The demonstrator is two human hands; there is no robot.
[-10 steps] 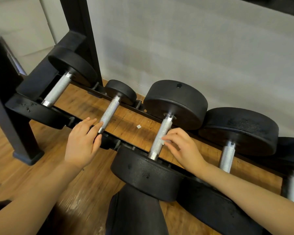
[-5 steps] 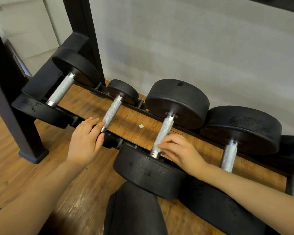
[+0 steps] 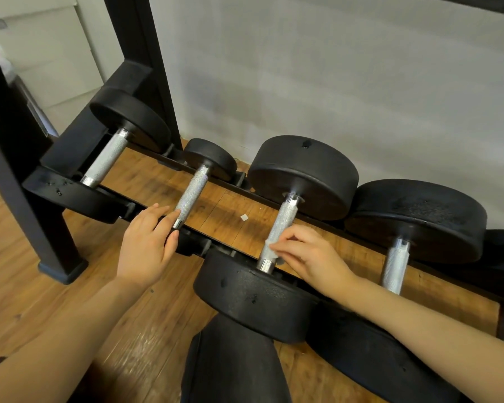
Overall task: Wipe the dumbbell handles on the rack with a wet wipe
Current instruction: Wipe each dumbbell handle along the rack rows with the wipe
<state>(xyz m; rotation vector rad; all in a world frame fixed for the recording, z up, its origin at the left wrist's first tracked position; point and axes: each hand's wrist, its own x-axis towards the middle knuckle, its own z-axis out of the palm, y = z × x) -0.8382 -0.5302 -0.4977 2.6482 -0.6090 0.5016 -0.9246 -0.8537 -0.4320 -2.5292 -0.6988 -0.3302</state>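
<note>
Your right hand (image 3: pixel 309 257) pinching wet wipe (image 3: pixel 269 248) against third dumbbell handle (image 3: pixel 280 231), near end. Your left hand (image 3: pixel 146 245) lying flat, fingers straight, on rack (image 3: pixel 70 193) front rail beside second handle (image 3: pixel 191 196).

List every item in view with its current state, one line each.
Left hand: fingers straight, resting on the small dumbbell's near end.
Right hand: pinches the wet wipe against the third handle.
Small dumbbell: racked.
Dumbbell rack: holds a row of dumbbells.
</note>
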